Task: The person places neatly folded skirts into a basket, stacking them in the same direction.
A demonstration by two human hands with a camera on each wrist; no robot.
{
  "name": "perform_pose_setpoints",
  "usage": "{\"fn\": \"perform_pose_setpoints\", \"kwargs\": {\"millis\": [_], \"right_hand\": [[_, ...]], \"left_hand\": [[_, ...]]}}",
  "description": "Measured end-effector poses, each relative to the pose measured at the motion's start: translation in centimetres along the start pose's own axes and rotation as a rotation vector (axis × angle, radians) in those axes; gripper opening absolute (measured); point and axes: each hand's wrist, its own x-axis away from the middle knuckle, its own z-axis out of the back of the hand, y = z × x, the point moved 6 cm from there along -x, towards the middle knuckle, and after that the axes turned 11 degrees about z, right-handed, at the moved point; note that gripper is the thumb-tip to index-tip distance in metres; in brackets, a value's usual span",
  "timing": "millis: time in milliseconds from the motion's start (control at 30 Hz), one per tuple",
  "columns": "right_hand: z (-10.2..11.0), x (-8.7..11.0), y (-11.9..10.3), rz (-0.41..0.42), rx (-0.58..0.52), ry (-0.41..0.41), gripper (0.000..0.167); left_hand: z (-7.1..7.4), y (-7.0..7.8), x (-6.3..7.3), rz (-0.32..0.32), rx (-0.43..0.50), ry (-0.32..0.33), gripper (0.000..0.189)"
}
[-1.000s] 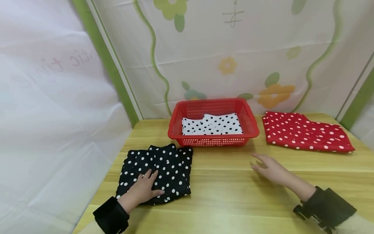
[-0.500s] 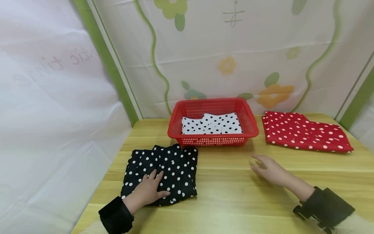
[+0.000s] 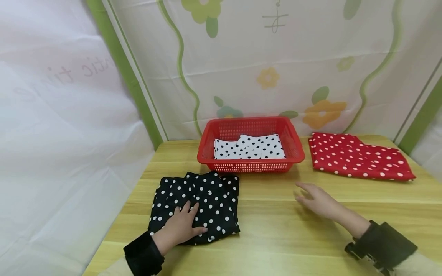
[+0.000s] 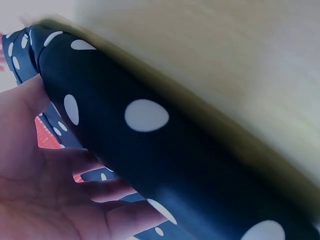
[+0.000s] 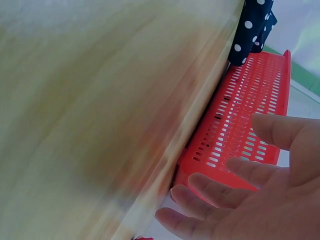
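A folded black cloth with white dots (image 3: pixel 214 207) lies on the table at front left. My left hand (image 3: pixel 181 225) rests flat on top of it, fingers spread; the left wrist view shows the palm side (image 4: pixel 45 195) against the black cloth (image 4: pixel 150 145). To the right, my right hand (image 3: pixel 319 201) hovers over the bare wood with relaxed fingers and holds nothing. In the right wrist view its fingers (image 5: pixel 220 192) are spread, with the red basket (image 5: pixel 240 115) beyond them. A folded white cloth with black dots (image 3: pixel 252 147) lies inside the red basket.
The red plastic basket (image 3: pixel 250 166) stands at the back middle of the wooden table (image 3: pixel 269 226). A folded red cloth with white dots (image 3: pixel 359 159) lies at the back right. A flower-printed curtain (image 3: pixel 241 57) hangs behind, and a white sheet (image 3: pixel 69 153) at left.
My left hand has slid to the right, and the black dotted cloth has moved right under it. The right hand has stayed almost still.
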Motion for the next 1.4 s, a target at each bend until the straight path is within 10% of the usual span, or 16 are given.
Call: {"fn": "perform_pose_setpoints", "kwargs": {"millis": [1400], "right_hand": [[-0.4, -0.5, -0.9, 0.003, 0.027, -0.011, 0.053]], "left_hand": [[-1.3, 6.5, -0.5, -0.038, -0.065, -0.034, 0.083]]}}
